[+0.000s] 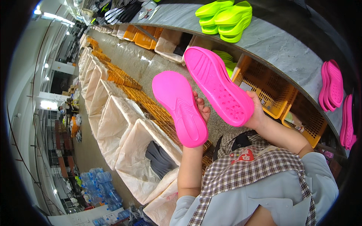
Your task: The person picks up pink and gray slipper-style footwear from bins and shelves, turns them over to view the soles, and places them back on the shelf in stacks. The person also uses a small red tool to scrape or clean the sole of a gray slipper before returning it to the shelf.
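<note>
- The left hand (pixel 202 107) is closed around a bright pink shoe sole (pixel 176 101), its fingers curling over the right edge; the sole hides the rest of the hand.
- This sole stands tilted, its broad smooth end up and its chevron-grooved middle facing the camera.
- The right hand (pixel 256 112) is clamped on the lower end of a second pink sole (pixel 220 88), gripping it from the right side.
- That one shows slanting grooves at the top and small dimples toward the bottom.
- Both soles are held up in front of the checked apron (pixel 249 162), just beside each other, with a narrow gap between.
- To the right, a grey marbled tabletop (pixel 281 49) bears stacked neon-green soles (pixel 226 19) and, further along, more pink soles (pixel 332 86).
- Yellow plastic crates (pixel 264 79) sit beneath it.
- To the left runs a row of cream cloth-lined bins (pixel 124 141); the nearest contains dark grey pieces (pixel 160 159).
</note>
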The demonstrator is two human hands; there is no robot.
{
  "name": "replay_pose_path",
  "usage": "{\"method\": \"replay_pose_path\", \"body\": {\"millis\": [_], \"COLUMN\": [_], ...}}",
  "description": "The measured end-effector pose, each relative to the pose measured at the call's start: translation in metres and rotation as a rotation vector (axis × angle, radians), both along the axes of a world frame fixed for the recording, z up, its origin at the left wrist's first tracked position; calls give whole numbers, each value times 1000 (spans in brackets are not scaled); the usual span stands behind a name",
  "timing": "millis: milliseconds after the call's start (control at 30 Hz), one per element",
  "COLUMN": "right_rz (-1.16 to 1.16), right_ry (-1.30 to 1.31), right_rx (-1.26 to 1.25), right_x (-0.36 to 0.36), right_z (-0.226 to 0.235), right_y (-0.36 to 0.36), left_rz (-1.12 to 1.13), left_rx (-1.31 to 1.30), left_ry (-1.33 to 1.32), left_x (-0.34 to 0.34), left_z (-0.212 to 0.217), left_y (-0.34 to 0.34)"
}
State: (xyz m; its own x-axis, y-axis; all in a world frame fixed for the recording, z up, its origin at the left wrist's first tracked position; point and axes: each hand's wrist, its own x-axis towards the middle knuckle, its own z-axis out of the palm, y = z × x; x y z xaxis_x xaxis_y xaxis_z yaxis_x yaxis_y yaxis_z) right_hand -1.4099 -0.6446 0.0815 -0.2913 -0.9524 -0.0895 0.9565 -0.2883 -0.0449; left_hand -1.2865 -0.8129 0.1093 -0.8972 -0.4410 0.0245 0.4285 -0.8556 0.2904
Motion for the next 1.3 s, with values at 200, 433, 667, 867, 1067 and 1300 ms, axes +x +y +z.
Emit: {"method": "replay_pose_path", "body": {"millis": [200, 433, 667, 867, 1067, 1300], "right_rz": [-168, -397, -573, -808, -1009, -1209], "right_ry": [223, 40, 389, 423, 200, 64], "right_rx": [167, 171, 528, 806, 861, 854], "right_x": [0, -12, -29, -29, -51, -58], "right_z": [11, 32, 46, 33, 16, 12], "right_y": [10, 71, 157, 207, 223, 230], "left_rz": [105, -521, -839, -1047, -1003, -1064], "left_rx": [-295, -275, -262, -498, -786, -802], "left_ry": [-403, -375, -394, -371, -481, -429], "left_x": [-35, -101, -201, -269, -287, -285], "left_z": [14, 26, 13, 13, 20, 27], "left_y": [20, 65, 124, 197, 245, 242]}}
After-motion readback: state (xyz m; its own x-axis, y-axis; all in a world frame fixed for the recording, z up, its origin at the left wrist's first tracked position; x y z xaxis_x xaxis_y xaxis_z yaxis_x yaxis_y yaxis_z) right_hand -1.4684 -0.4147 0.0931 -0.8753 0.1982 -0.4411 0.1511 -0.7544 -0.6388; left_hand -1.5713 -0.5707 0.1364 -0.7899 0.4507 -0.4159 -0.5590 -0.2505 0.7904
